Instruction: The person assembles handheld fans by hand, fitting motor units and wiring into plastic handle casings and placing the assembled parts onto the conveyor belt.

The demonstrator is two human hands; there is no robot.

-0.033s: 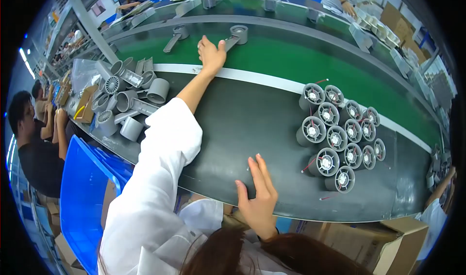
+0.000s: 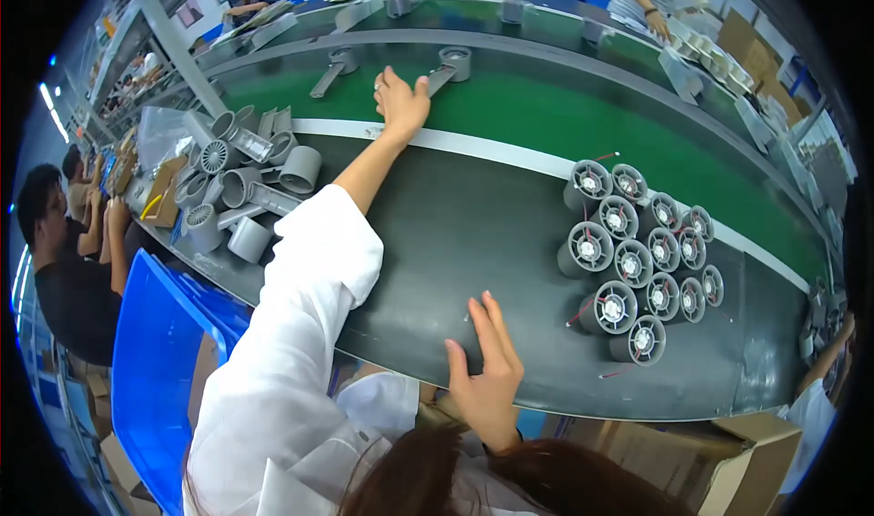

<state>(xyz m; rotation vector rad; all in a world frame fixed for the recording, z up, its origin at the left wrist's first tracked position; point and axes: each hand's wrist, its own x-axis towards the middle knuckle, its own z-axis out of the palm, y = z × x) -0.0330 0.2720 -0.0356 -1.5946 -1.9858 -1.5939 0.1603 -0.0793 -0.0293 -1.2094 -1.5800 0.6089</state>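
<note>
- Fingers of left hand [image 2: 403, 111] spread beside grey handled part [image 2: 455, 64] on green belt [image 2: 519, 115]; contact unclear.
- Right hand [image 2: 490, 384] over table [image 2: 437, 234], thumb apart.
- Wired cups [image 2: 615, 306] crowd right side; grey heap [image 2: 242, 188] left.

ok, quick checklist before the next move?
1. Left hand gripping the gray part on the green belt: cannot tell; thumb is at its handle, contact unclear.
2. Right hand free: ok, fingers extended, nothing visible in it.
3. Right hand clear of the small fans: ok, visible gap.
4. Fan wires tucked in: not ok, several red ones stick out.
5. Left sleeve clear of the gray pile: cannot tell, they overlap in view.
</note>
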